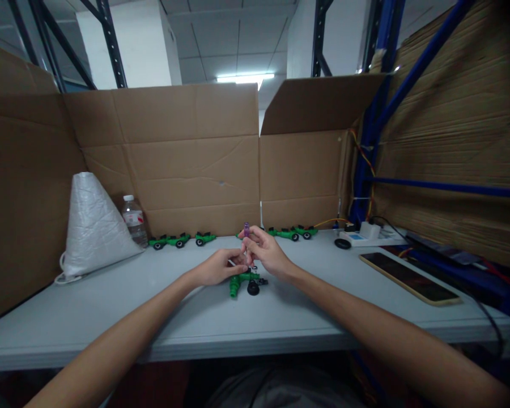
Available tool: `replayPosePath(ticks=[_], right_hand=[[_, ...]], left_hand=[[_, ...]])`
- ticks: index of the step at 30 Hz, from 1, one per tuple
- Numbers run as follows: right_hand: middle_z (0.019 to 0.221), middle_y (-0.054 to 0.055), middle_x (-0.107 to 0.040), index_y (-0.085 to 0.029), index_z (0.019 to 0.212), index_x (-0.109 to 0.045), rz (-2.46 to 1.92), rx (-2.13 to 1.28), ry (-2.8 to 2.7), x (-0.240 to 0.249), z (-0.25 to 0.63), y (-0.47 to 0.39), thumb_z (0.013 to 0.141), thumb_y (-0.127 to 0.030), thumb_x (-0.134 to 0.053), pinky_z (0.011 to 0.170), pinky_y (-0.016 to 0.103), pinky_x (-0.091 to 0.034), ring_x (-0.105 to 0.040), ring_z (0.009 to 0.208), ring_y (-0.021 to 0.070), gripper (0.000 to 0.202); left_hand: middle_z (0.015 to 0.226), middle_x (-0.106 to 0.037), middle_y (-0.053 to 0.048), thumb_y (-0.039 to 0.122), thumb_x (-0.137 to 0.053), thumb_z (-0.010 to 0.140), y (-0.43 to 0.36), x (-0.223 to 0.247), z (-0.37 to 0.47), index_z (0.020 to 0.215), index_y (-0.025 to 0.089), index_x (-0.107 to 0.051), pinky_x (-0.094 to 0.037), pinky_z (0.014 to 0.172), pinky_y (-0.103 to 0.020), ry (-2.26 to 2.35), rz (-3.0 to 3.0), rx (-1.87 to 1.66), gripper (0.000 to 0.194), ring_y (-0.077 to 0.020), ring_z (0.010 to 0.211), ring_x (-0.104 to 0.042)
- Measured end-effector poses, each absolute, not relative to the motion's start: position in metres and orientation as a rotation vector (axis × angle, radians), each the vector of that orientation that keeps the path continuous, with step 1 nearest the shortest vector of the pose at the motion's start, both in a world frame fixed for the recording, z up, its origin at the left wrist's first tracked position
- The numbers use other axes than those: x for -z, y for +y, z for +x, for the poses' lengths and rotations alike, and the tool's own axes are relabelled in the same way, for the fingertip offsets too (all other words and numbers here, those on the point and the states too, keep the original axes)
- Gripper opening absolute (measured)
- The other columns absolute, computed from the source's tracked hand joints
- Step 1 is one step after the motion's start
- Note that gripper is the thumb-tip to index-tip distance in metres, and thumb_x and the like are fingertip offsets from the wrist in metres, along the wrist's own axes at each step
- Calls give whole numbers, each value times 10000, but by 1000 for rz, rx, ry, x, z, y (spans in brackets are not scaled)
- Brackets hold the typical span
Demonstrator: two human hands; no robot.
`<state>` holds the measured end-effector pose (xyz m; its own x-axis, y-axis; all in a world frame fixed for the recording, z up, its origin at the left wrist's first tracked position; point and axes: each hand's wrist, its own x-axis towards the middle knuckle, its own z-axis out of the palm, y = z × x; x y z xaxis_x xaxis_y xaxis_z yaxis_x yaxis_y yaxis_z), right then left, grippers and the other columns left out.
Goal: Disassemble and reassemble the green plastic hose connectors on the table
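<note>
In my right hand (266, 252) I hold a small screwdriver upright, its purple handle (246, 229) showing above the fingertips. Its thin shaft points down toward the green toy car part (234, 285) on the table. My left hand (219, 266) is closed beside the lower end of the shaft, thumb right over the green part; what its fingertips pinch is hidden. A black wheel (253, 288) lies or is fixed at the near right side of the part, with small black pieces (262, 281) by it.
Green toy cars (170, 241) with black wheels stand in a row along the cardboard wall (195, 181). On the left are a white foam-like bag (93, 226) and a water bottle (135, 221). A phone (410, 277), a power strip (369, 233) and a black ring (342, 243) lie right.
</note>
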<state>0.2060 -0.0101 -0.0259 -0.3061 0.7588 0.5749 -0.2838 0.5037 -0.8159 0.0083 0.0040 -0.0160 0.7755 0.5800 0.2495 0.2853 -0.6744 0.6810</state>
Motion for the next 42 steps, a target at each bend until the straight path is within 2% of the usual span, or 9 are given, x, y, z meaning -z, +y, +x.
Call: replayPosePath(ticks=[6, 13, 16, 21, 25, 30, 33, 38, 42], right_hand=[[856, -11, -653, -208, 1032, -606, -455, -1089, -1592, 26, 207, -9, 928, -651, -670, 475, 234, -504, -602, 515, 96, 459], [808, -22, -695, -226, 954, -523, -479, -1003, -1566, 29, 208, -5, 887, -626, -740, 485, 248, -525, -606, 507, 108, 459], [807, -23, -693, -227, 970, -520, -473, -1023, -1559, 29, 208, -6, 883, -619, -748, 484, 244, -522, -609, 511, 109, 462], [828, -16, -674, -213, 1091, -582, -477, -1066, -1555, 27, 207, -9, 949, -612, -666, 491, 238, -521, -616, 523, 106, 432], [824, -13, -684, -217, 1014, -567, -471, -1036, -1573, 26, 207, -11, 921, -623, -698, 487, 242, -526, -609, 515, 106, 437], [787, -30, -710, -237, 914, -464, -463, -1020, -1561, 26, 205, -11, 883, -585, -766, 470, 235, -521, -621, 493, 112, 462], [772, -39, -701, -234, 934, -470, -456, -1026, -1553, 26, 205, -10, 884, -590, -763, 464, 230, -521, -618, 485, 109, 463], [820, -36, -675, -219, 1099, -552, -445, -1042, -1552, 25, 205, -11, 938, -620, -679, 468, 223, -524, -615, 504, 96, 450], [832, -30, -677, -215, 994, -545, -457, -1036, -1567, 25, 205, -13, 933, -627, -684, 483, 226, -537, -621, 509, 92, 439]], left_hand=[[935, -694, -60, 545, -681, 962, 3, 17, 10, 1021, 156, -666, -476, 816, -273, 606, 2329, -626, 393, -171, 865, -622], [906, -688, -52, 528, -685, 967, 4, 17, 8, 1022, 151, -685, -471, 791, -276, 618, 2340, -627, 381, -163, 831, -619], [933, -696, -57, 534, -680, 970, 5, 18, 8, 1043, 150, -687, -471, 788, -267, 628, 2333, -621, 390, -163, 849, -623], [941, -706, -63, 545, -686, 962, 4, 18, 8, 1062, 146, -700, -470, 766, -268, 646, 2335, -615, 412, -168, 845, -628], [928, -691, -56, 535, -679, 970, 3, 16, 9, 1041, 146, -681, -471, 789, -275, 624, 2350, -617, 396, -166, 850, -617], [923, -688, -58, 537, -672, 975, 4, 17, 8, 1012, 146, -664, -470, 797, -279, 607, 2346, -618, 393, -166, 845, -617], [937, -692, -57, 536, -665, 980, 5, 18, 7, 1026, 148, -663, -469, 791, -274, 620, 2342, -603, 391, -165, 851, -621], [949, -698, -61, 542, -665, 976, 6, 18, 7, 1038, 146, -680, -474, 806, -276, 648, 2348, -598, 402, -170, 866, -619], [923, -679, -50, 534, -662, 980, 3, 16, 8, 1020, 151, -667, -465, 782, -262, 625, 2341, -598, 386, -161, 847, -607]])
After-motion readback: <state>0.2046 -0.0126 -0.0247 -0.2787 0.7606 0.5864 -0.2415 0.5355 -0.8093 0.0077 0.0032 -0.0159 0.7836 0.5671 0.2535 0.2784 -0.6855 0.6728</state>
